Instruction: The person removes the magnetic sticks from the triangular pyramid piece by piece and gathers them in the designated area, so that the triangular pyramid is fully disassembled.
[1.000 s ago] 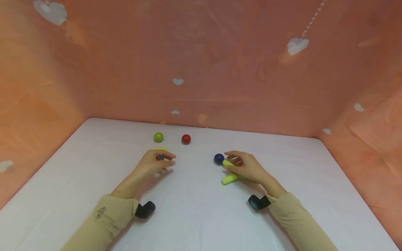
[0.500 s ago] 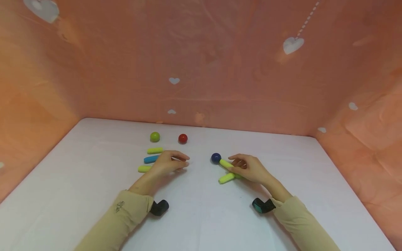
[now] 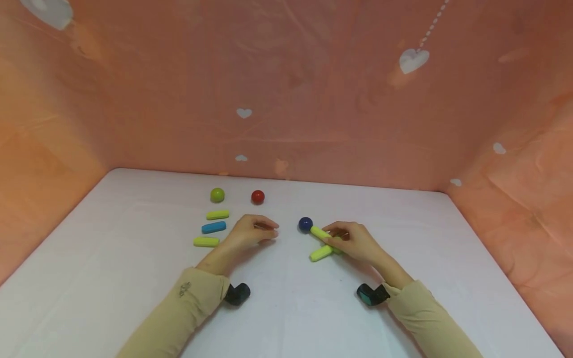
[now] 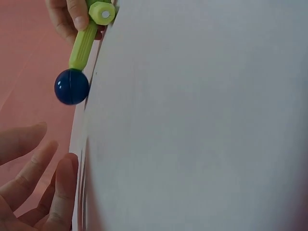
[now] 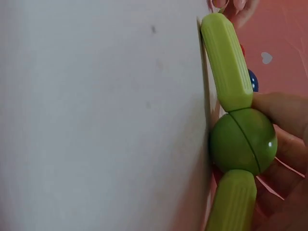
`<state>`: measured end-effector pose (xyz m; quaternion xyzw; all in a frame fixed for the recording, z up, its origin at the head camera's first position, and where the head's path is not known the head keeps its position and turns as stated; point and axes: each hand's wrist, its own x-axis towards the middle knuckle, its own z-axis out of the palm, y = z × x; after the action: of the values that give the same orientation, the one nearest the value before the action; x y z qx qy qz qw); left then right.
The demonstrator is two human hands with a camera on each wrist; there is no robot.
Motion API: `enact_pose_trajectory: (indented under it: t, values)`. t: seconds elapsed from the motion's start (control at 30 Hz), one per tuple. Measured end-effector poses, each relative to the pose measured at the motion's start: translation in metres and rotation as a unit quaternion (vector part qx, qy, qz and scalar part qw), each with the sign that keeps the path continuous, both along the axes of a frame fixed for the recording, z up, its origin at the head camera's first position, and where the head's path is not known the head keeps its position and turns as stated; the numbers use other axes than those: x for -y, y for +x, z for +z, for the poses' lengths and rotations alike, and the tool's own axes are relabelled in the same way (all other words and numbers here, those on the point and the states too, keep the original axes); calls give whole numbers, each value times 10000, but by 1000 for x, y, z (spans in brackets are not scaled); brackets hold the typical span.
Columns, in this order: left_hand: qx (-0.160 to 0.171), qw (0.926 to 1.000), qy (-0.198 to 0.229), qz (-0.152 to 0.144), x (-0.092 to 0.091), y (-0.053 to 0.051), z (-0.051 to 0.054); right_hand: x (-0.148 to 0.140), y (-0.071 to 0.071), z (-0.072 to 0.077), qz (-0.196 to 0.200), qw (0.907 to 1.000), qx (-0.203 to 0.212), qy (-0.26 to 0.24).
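Note:
In the head view my right hand (image 3: 355, 242) pinches a joined piece of yellow-green magnetic rods and balls. One rod (image 3: 320, 232) ends in a dark blue ball (image 3: 306, 224); a second rod (image 3: 321, 253) points left, nearer me. The right wrist view shows a green ball (image 5: 244, 141) between two rods, beside my right thumb and fingers. My left hand (image 3: 250, 232) hovers left of the blue ball with loosely bent fingers, holding nothing. In the left wrist view its fingers (image 4: 30, 171) stay apart from the blue ball (image 4: 71, 86).
Left of my left hand lie two loose yellow-green rods (image 3: 218, 215) and a blue rod (image 3: 214, 227). Farther back are a light green ball (image 3: 217, 195) and a red ball (image 3: 257, 197). An orange cloth backdrop (image 3: 286, 99) rises behind the white table (image 3: 286, 318).
My left hand has moved right, uncovering the loose rods on the left. The right hand's fingers have settled closer onto the rod near the blue ball. The head view has shifted slightly.

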<state>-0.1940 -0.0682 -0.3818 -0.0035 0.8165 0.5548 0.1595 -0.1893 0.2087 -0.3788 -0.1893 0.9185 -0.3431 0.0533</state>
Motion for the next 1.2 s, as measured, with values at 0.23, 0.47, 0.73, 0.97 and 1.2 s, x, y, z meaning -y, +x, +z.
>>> enact_pose_trajectory:
  t: [0.23, 0.47, 0.73, 0.97, 1.2]
  values:
    - [-40, 9997, -189, 119, -18, -4, -2, 6, 1, 2, -131, 9992, 351, -113]
    - [-323, 9993, -206, -55, -31, -4, -2, 12, -1, 4, 51, 9987, 466, -196]
    - [-550, 9965, -562, -288, -37, -4, -1, 18, -5, 3, 195, 9978, 513, -376]
    - [-511, 9959, -695, -262, -38, -3, 0, 21, -6, 1, 167, 9966, 674, -448]
    - [-483, 9963, -672, -247, -38, -4, 0, 21, -6, 1, 192, 9968, 622, -454]
